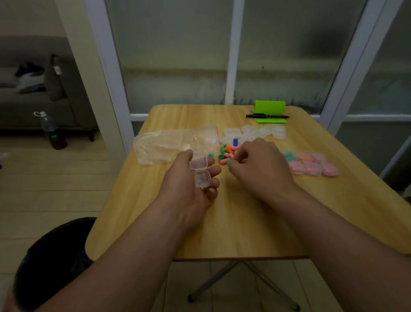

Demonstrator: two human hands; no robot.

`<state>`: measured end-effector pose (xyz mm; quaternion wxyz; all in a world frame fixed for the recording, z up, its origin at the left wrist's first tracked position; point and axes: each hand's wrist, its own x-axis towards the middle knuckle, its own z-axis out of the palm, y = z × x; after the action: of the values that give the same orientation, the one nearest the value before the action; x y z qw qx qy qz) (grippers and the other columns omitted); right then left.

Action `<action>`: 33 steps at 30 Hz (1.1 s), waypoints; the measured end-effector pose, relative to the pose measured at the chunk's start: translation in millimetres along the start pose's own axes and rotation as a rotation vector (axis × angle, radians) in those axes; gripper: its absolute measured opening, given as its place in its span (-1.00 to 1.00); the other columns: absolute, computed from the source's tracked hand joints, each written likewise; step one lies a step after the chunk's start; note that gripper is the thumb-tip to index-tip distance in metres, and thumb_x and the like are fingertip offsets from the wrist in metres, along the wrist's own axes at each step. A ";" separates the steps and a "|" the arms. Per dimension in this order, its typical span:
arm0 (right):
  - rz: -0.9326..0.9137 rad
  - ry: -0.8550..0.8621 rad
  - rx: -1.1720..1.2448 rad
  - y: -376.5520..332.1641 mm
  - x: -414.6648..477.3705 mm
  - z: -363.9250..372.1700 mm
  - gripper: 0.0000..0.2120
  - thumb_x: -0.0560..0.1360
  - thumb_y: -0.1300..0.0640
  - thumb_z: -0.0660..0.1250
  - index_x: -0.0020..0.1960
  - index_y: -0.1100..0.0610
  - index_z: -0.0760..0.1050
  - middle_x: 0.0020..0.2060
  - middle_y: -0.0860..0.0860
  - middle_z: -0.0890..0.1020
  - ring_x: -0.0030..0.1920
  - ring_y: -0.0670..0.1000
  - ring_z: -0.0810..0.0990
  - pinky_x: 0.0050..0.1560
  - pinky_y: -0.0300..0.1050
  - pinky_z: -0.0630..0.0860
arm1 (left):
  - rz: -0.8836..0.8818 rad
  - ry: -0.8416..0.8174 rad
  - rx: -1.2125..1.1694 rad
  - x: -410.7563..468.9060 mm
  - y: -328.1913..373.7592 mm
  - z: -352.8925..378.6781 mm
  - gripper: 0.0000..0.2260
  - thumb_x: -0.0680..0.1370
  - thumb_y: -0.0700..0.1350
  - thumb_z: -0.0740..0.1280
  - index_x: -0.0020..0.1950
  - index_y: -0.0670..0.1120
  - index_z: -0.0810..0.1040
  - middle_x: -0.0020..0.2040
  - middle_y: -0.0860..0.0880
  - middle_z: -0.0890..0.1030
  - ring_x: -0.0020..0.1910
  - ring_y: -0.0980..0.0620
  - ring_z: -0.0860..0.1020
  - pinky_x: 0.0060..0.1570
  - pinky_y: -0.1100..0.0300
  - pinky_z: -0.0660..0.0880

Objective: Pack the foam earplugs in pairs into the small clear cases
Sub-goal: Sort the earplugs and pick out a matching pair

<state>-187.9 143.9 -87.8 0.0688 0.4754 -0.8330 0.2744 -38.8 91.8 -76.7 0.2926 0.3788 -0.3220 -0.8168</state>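
Observation:
My left hand (189,181) holds a small clear case (201,172) with its lid open, thumb above and fingers below it. Just right of it, my right hand (256,161) has its fingers curled at the near edge of a loose pile of foam earplugs (228,151), pink, green, orange and blue; a green earplug (229,162) shows at its fingertips. Behind the pile lie several empty clear cases (256,133). To the right, a cluster of filled cases (311,164) holds pink, orange and green plugs.
A crumpled clear plastic bag (171,145) lies on the wooden table (242,226) to the left of the pile. At the back right stand a green holder (269,110) and a black pen (266,116). A dark bin (53,264) stands below the table's left edge.

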 end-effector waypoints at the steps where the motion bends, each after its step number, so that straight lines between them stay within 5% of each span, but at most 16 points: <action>1: 0.001 0.027 0.039 2.6 0.3 -3.2 -0.89 0.53 -0.04 0.42 -0.10 -0.03 0.66 -0.06 -0.02 0.60 0.06 0.07 0.54 0.05 0.13 0.57 | -0.001 -0.003 0.004 -0.7 -0.4 1.0 -0.54 0.71 0.16 0.11 0.27 -0.17 0.59 -0.19 -0.08 0.61 -0.40 0.06 0.45 -0.39 0.22 0.33; 7: 0.098 0.115 0.269 25.7 0.8 -26.4 -0.93 0.57 0.02 0.44 -0.08 -0.02 0.60 -0.17 -0.14 0.63 -0.09 -0.08 0.59 -0.08 0.00 0.58 | -0.023 -0.041 0.020 -4.8 -6.4 6.5 -0.55 0.72 0.18 0.12 0.25 -0.15 0.60 -0.16 -0.11 0.60 -0.35 0.04 0.47 -0.35 0.20 0.39; 12: 0.142 0.093 0.398 41.2 -6.8 -40.3 -0.93 0.57 0.07 0.48 0.04 0.03 0.65 -0.09 -0.12 0.67 -0.05 -0.12 0.62 0.04 0.03 0.63 | -0.050 -0.100 0.026 -12.2 -14.8 14.3 -0.55 0.71 0.19 0.14 0.29 -0.11 0.61 -0.03 -0.17 0.61 -0.26 -0.02 0.51 -0.27 0.15 0.47; 20: -0.192 -0.028 0.359 19.1 -43.1 -56.6 -0.96 0.55 0.07 0.50 -0.02 -0.04 0.67 -0.10 -0.15 0.61 -0.03 -0.18 0.57 -0.04 -0.29 0.46 | -0.077 -0.288 0.081 -16.0 -28.0 21.1 -0.59 0.67 0.15 0.18 0.33 -0.07 0.61 -0.08 -0.11 0.55 -0.25 -0.01 0.52 -0.22 0.13 0.44; 24: -0.297 -0.082 0.259 12.8 -54.4 -57.2 -0.91 0.53 0.04 0.51 0.01 -0.12 0.68 -0.08 -0.17 0.48 0.02 -0.10 0.49 -0.01 -0.21 0.41 | -0.071 -0.294 0.071 -13.8 -33.2 24.1 -0.54 0.69 0.17 0.12 0.43 -0.04 0.58 0.15 -0.14 0.62 -0.03 -0.05 0.56 -0.07 0.09 0.48; 28: -0.281 -0.154 0.172 11.9 -56.8 -56.4 -0.96 0.53 -0.05 0.51 -0.04 -0.12 0.68 -0.07 -0.19 0.43 0.02 -0.12 0.43 -0.08 -0.22 0.35 | -0.110 -0.286 0.017 -5.8 -35.5 20.8 -0.51 0.69 0.21 0.12 0.44 -0.03 0.57 0.41 -0.19 0.59 0.50 -0.21 0.45 0.50 -0.14 0.31; 33: -0.325 -0.139 0.170 11.6 -55.0 -54.7 -0.96 0.53 -0.07 0.49 -0.05 -0.13 0.69 -0.06 -0.13 0.46 0.05 -0.07 0.44 -0.02 -0.10 0.46 | -0.097 -0.267 -0.013 -4.1 -32.1 20.3 -0.53 0.66 0.16 0.16 0.45 -0.04 0.57 0.43 -0.21 0.58 0.52 -0.21 0.43 0.53 -0.19 0.29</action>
<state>-175.9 218.6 -67.1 0.0143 0.6254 -0.7219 0.2958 -60.5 120.9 -88.7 0.2100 0.2798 -0.3341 -0.8752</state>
